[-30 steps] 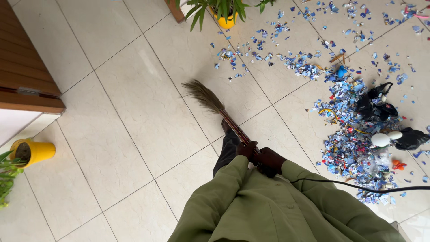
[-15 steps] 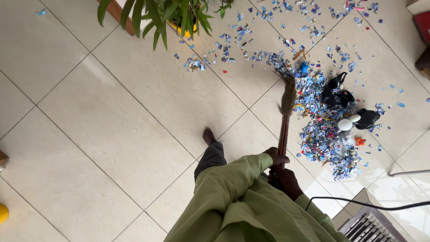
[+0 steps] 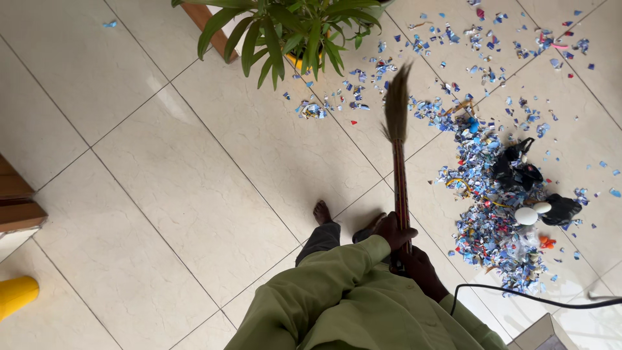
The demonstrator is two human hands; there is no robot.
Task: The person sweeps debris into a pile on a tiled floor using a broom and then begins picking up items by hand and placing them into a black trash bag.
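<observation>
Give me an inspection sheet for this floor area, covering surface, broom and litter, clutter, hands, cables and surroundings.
Surface: pale tiled floor, glossy, grey grout lines.
Job's things: broom pointing away from the person, bristles raised near scattered scraps; blue paper scraps heaped at right, thinner spread beyond.
Clutter: black bags, white bulbs, orange bit in the heap.
Hands: left hand and right hand both grip the broom handle.
Cables: black cable at lower right.
Surroundings: potted plant, yellow pot, wooden furniture.

Broom ahead of the feet — litter pile right, potted plant beyond.
</observation>
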